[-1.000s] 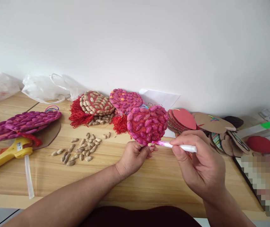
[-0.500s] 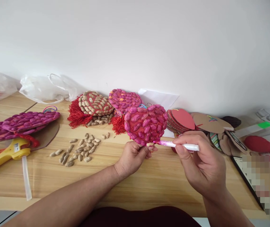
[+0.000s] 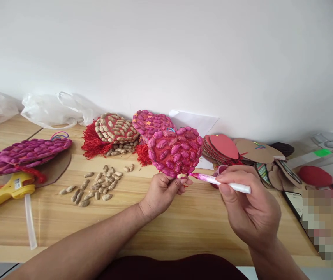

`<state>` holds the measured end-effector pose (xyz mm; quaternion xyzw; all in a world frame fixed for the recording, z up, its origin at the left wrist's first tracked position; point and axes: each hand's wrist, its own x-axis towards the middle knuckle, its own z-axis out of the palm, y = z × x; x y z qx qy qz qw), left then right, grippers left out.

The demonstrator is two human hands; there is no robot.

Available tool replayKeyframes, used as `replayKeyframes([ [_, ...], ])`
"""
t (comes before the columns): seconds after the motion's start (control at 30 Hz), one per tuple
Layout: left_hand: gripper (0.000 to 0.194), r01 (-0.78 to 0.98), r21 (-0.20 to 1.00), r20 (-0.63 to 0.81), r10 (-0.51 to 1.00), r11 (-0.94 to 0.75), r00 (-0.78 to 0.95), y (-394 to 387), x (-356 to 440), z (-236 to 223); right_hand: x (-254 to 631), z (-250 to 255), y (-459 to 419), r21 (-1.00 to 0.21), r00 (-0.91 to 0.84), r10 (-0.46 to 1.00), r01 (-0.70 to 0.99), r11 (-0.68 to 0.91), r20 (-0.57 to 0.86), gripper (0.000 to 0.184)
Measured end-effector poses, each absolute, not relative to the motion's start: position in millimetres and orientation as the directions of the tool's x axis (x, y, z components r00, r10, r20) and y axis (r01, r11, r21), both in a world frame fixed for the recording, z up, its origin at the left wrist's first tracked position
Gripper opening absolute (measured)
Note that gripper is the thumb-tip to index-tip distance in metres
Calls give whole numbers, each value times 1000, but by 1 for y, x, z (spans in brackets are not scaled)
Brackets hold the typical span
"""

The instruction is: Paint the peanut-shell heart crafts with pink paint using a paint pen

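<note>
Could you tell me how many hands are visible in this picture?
2. The left hand, near the middle, holds the pink peanut decoration at its lower edge; the right hand, to its right, holds the white brush. No others show.

Yellow plastic glue gun: cut off by left edge. Pink translucent round container: partly hidden behind right hand.

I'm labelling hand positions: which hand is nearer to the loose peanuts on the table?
Left. The left hand is right of the loose peanuts, with a gap between; the right hand, holding a white brush, is farther right.
</note>
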<state>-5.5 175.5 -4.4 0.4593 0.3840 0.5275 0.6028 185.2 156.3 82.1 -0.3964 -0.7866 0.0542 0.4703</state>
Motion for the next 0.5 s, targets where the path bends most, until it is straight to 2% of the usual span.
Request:
replayKeyframes([
  [0.13, 41, -271, 963, 47, 990, -9, 132, 175, -6, -2, 180, 80, 156, -465, -283, 662, 526, 712, 694, 20],
  [0.33, 40, -294, 956, 40, 990, 2, 134, 176, -5, -2, 183, 77, 156, -444, -261, 654, 556, 703, 709, 19],
  [0.5, 39, -249, 968, 66, 990, -34, 125, 175, -6, -2, 178, 78, 155, -407, -306, 600, 507, 760, 739, 22],
])
